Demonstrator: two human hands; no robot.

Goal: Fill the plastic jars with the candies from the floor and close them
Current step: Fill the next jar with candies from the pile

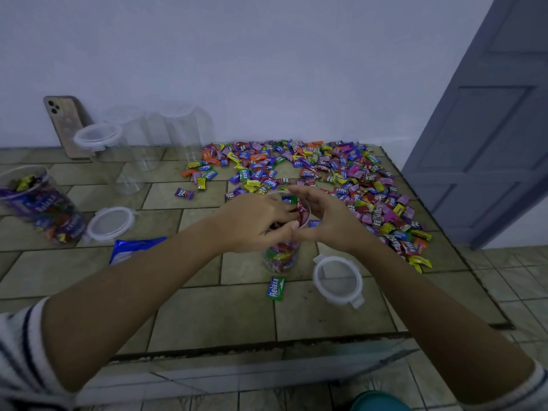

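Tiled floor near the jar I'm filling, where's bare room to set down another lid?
Free: bare tiled floor nearer you, left of the green Relaxa candy; also the tiles between the round clear lid and the scattered wrapped candies. Crowded: right of the clear plastic jar, where the second lid lies.

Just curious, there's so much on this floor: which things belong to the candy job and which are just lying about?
Job: both hands, left and right; jar being filled; candy pile; full jar; empty jars; loose lids.
Lying about: phone; blue wrapper.
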